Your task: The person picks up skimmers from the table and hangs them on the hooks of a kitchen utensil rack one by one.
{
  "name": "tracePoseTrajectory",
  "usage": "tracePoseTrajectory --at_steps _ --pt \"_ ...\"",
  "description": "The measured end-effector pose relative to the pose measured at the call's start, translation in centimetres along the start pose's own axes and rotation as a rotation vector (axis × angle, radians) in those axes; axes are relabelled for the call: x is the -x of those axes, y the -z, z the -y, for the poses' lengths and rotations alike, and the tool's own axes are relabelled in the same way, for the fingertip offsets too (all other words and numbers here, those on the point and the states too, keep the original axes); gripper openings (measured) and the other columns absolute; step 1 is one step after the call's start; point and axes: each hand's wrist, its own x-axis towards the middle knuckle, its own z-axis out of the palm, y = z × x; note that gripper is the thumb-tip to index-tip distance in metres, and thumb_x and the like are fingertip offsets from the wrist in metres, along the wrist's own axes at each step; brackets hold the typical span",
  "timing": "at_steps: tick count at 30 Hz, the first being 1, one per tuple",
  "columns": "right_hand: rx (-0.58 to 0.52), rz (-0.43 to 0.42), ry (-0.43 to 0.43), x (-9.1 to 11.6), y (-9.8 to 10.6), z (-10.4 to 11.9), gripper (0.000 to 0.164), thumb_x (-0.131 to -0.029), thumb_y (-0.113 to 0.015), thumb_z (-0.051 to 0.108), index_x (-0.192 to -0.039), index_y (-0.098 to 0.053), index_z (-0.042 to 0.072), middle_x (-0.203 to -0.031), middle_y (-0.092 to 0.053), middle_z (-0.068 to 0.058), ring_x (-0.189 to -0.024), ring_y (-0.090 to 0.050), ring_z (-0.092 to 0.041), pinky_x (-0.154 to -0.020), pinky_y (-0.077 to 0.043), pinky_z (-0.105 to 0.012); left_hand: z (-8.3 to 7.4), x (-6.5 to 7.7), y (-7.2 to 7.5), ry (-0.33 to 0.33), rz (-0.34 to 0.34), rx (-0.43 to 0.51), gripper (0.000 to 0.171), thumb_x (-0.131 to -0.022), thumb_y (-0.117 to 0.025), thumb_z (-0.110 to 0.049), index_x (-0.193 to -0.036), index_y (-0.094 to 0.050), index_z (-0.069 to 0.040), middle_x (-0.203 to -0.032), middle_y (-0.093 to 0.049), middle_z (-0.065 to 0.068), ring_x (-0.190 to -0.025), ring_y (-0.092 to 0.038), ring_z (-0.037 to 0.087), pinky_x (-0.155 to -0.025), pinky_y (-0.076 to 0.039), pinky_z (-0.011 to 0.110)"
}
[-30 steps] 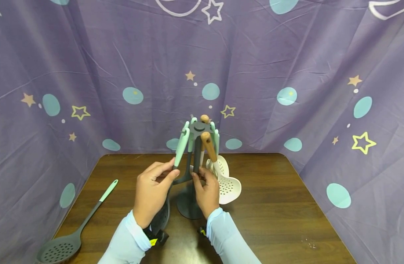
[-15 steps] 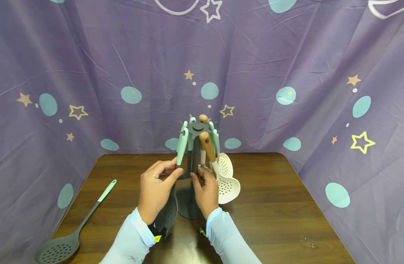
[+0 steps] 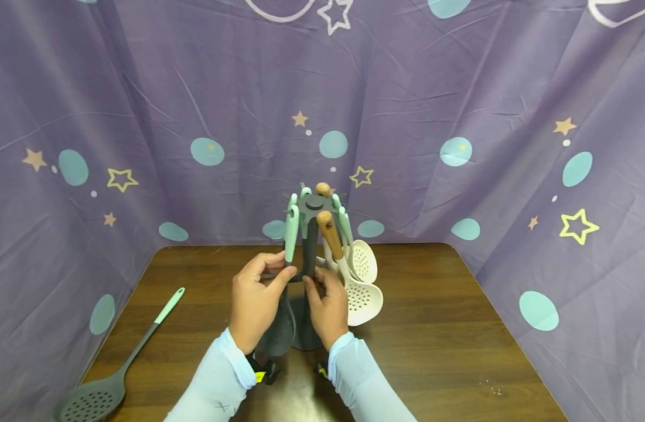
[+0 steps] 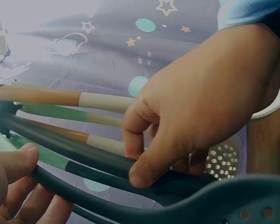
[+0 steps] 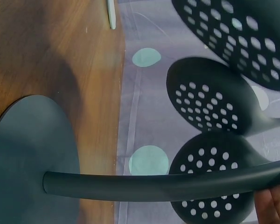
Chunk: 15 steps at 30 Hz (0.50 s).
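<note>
A dark utensil stand with a round base holds several hanging utensils, some with mint-green handles and some with wooden ones. My left hand pinches a skimmer just below its mint-green handle; the dark perforated head hangs beneath that hand. Thumb and fingers of my right hand grip the stand's pole, which the left wrist view also shows. At the right side hangs a white skimmer with a wooden handle. Dark skimmer heads hang beyond the pole in the right wrist view.
A dark slotted turner with a mint-green handle lies at the left of the wooden table. Purple patterned curtains enclose the table at the back and both sides. Small white specks mark the front right.
My left hand has shifted right with the skimmer, toward the pole. The rear white skimmer has swung further out to the right. My right hand keeps its grip on the pole.
</note>
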Motion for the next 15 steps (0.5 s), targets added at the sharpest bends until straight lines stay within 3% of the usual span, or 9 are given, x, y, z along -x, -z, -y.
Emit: tracePoseTrajectory --at_steps 9,15 --pt "-0.002 0.006 -0.027 0.1 0.0 0.0 0.016 -0.098 -0.074 0.016 -0.113 -0.073 0.011 -0.100 -0.071 -0.002 -0.090 -0.070 -0.019 -0.079 -0.061 -0.033 0.5 0.2 -0.3 0.024 0.012 0.033 0.026 -0.088 -0.084 -0.019 -0.110 -0.075 -0.011 -0.099 -0.075 0.002 -0.091 -0.072 0.015 -0.074 -0.063 0.035" --pt "-0.004 -0.005 0.004 0.0 0.0 0.0 0.014 -0.097 -0.074 0.014 -0.111 -0.073 0.010 -0.098 -0.071 -0.003 -0.088 -0.070 -0.019 -0.077 -0.061 -0.033 1.1 0.2 0.5 -0.041 0.024 0.001 0.026 -0.089 -0.083 -0.020 -0.113 -0.074 -0.012 -0.102 -0.074 0.003 -0.094 -0.071 0.016 -0.080 -0.061 0.028"
